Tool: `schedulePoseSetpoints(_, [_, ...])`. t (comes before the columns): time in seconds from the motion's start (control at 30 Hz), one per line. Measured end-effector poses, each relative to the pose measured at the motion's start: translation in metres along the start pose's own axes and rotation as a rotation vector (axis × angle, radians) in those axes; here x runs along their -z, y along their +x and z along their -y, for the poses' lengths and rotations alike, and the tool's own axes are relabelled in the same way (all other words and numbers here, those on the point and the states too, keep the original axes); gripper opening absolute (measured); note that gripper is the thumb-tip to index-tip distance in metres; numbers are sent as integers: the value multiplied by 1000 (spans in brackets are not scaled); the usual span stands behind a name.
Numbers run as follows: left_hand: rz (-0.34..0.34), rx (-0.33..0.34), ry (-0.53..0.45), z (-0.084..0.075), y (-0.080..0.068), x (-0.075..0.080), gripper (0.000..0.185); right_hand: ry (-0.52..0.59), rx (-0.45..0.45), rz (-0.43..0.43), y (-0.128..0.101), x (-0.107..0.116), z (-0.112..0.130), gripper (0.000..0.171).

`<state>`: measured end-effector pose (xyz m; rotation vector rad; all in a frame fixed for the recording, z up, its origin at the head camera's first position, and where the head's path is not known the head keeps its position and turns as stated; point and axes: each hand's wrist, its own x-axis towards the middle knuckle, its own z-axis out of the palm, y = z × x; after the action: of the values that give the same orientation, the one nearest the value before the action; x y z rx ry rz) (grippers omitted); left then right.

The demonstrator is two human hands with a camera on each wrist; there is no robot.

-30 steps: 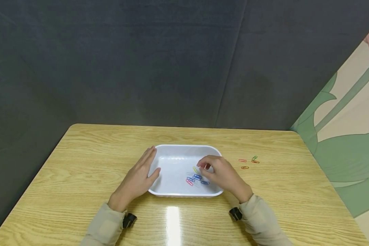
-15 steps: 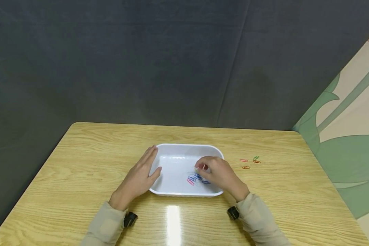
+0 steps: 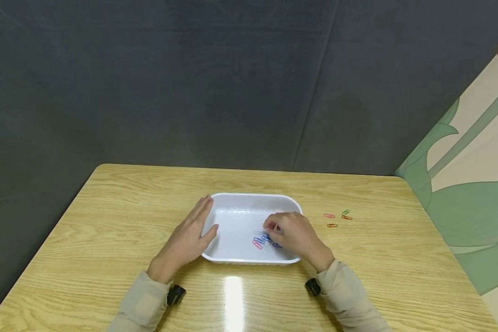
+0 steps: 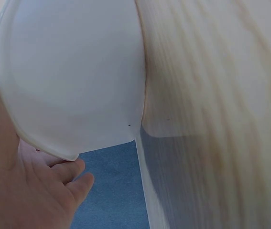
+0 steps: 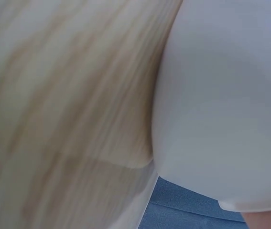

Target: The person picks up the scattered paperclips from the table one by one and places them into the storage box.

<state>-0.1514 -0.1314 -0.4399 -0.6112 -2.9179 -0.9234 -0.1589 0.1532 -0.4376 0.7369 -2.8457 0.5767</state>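
A white plastic tray (image 3: pixel 232 240) stands on the table, and several paper clips lie in its right half. Among them are a pink paper clip (image 3: pixel 257 244) and several blue paper clips (image 3: pixel 267 238). My left hand (image 3: pixel 183 244) rests along the tray's left rim, fingers straight outside and thumb over the inside. In the left wrist view its fingers (image 4: pixel 80 183) touch the rim from outside. My right hand (image 3: pixel 299 237) reaches over the right side, with thumb and index fingertips pinching at the yellow paper clip, which they hide. The right wrist view shows mostly the tray's outer wall (image 5: pixel 216 109).
Right of the tray, on the wooden table (image 3: pixel 128 207), lie a pink paper clip (image 3: pixel 329 216), a green one and two orange-red paper clips (image 3: pixel 332 225). A dark cloth wall (image 3: pixel 191 92) rises behind the table, and a mural (image 3: pixel 473 207) covers the right wall.
My right hand has moved slightly left and down over the yellow paper clip, covering it and part of the blue ones. My left hand has stayed at the rim.
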Motion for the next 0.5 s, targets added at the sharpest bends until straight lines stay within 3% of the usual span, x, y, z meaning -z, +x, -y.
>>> schedulePoseSetpoints(0.23, [-2, -2, 4, 0, 1, -1, 68, -27, 14, -5, 0, -2, -1, 7])
schedulePoseSetpoints(0.5, [0, 2, 6, 0, 0, -1, 68, 42, 2, 2, -2, 3, 2, 7])
